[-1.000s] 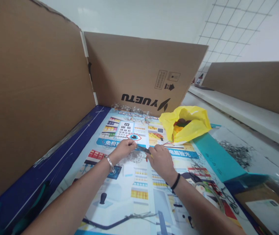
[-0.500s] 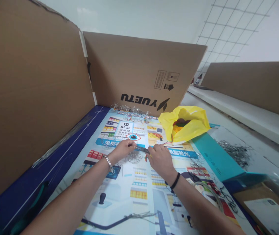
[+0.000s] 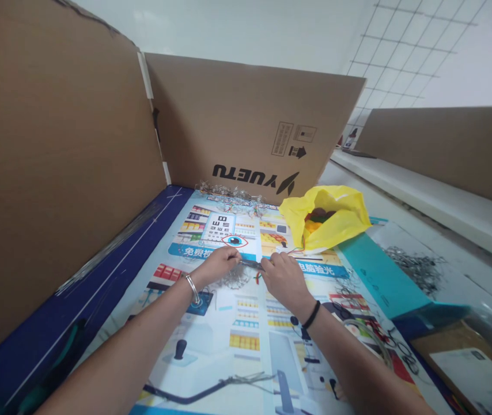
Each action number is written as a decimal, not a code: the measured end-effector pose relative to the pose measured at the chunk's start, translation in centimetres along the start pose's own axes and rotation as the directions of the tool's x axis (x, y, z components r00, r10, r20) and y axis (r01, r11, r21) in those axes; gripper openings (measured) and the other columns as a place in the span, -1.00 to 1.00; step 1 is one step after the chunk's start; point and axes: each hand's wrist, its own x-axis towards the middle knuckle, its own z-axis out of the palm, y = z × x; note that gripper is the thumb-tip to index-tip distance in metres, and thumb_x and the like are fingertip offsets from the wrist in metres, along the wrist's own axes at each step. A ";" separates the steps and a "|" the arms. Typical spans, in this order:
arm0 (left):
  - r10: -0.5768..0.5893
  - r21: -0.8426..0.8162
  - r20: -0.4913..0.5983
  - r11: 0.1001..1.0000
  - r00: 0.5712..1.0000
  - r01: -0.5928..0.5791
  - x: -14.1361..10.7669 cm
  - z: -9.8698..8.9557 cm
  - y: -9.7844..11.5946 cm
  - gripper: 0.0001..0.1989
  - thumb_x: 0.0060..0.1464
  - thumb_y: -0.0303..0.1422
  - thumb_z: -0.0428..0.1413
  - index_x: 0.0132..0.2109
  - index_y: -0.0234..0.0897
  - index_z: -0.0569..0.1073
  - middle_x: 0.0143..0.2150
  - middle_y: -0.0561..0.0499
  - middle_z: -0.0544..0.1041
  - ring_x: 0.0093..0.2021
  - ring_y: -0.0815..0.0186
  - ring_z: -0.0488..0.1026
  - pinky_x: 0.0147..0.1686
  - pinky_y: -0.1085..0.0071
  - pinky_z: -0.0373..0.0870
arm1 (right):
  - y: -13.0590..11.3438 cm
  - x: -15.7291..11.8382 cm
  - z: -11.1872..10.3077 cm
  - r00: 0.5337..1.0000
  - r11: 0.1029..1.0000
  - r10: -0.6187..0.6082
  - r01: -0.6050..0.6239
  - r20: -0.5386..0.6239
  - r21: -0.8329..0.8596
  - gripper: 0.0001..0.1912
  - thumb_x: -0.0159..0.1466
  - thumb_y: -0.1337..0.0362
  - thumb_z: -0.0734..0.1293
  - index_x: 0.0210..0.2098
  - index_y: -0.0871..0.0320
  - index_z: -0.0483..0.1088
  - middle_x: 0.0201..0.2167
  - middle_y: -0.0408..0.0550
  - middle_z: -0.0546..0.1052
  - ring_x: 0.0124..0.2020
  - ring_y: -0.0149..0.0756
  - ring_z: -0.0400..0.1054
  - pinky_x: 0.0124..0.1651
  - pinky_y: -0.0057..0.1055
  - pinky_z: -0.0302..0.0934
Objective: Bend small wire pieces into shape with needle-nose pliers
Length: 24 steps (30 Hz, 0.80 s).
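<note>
Step in hand appears to be tool work over fine wire (image 3: pixel 235 280): the right grip (image 3: pixel 284 282) clamps a slim dark tool (image 3: pixel 252 264), its tip meeting the left grip (image 3: pixel 220 263), whose fingertips pinch together on something too small to tell. The next move likely calls for a steady left pinch. Rightward on the printed sheet (image 3: pixel 211 331), an open yellow bag (image 3: pixel 352 214) holds orange and dark-red items (image 3: pixel 314 226).

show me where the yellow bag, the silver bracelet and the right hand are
Yellow bag (image 3: pixel 336 230): head view, on its front side.
Silver bracelet (image 3: pixel 193 287): head view, on its band.
Right hand (image 3: pixel 284 279): head view, on its back.
</note>
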 end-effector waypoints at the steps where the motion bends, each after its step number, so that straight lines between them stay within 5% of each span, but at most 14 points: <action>1: 0.001 0.012 0.000 1.000 1.000 -0.001 0.0 0.0 0.0 -0.83 -0.06 -0.40 -0.08 -0.56 -0.31 0.26 -0.54 0.12 0.25 -0.48 0.42 0.19 -0.45 0.51 0.10 | 0.0 0.0 0.0 1.000 1.000 0.001 -0.001 0.008 0.003 -0.83 0.22 0.22 0.19 -0.27 0.11 0.36 -0.37 0.00 0.34 -0.28 -0.21 0.12 -0.28 -0.34 -0.14; 24: -0.079 -0.096 -0.038 0.993 0.996 0.075 0.0 0.3 -0.1 -0.85 -0.11 -0.36 -0.06 -0.55 -0.31 0.27 -0.61 0.15 0.19 -0.55 0.45 0.12 -0.52 0.51 0.04 | -0.3 -0.1 0.3 0.999 0.995 0.052 -0.053 0.018 0.082 -0.82 0.24 0.16 0.18 -0.29 0.13 0.33 -0.35 -0.03 0.35 -0.26 -0.25 0.15 -0.25 -0.37 -0.11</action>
